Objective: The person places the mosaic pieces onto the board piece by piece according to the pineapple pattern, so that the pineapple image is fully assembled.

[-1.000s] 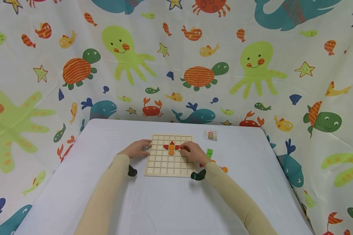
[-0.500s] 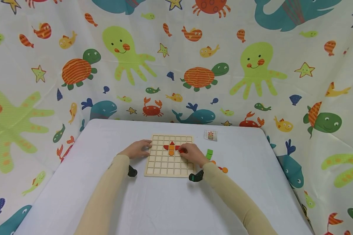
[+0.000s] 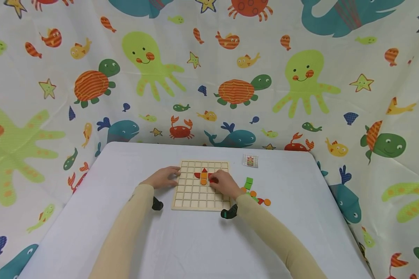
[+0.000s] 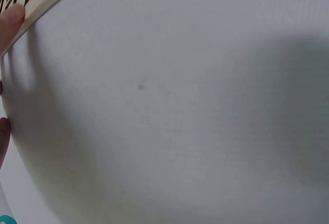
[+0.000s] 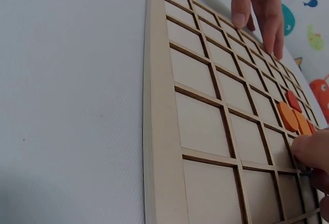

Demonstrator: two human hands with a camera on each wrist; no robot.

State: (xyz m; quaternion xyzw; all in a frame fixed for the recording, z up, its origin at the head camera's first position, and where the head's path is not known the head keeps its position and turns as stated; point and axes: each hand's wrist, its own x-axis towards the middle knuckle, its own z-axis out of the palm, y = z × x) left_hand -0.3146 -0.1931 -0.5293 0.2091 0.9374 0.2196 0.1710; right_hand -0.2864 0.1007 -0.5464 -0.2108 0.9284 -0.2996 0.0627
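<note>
A square wooden grid board (image 3: 192, 202) lies flat on the table. My left hand (image 3: 163, 177) rests at its left edge, with the thumb (image 4: 10, 22) on the rim in the left wrist view. Over the board, my right hand (image 3: 225, 183) pinches a small red piece (image 3: 214, 180), mostly covered by the fingers. Beside those fingertips sit pieces in the grid: a red triangle (image 3: 204, 170), an orange square (image 3: 204, 176), an orange round piece (image 3: 203, 181) and a red piece (image 3: 197, 175) on the left. Another red piece on the right is partly hidden by the hand.
Right of the board lie loose pieces: green squares (image 3: 248, 183), orange rounds (image 3: 267, 202) and a red piece (image 3: 260, 201). A small card with a printed grid pattern (image 3: 250, 161) lies farther back. Behind the white table (image 3: 195, 248) hangs a sea-animal curtain (image 3: 202, 66).
My right hand has shifted a little left and toward me with the red piece, from beside the right wing to just below it. The left hand stays put.
</note>
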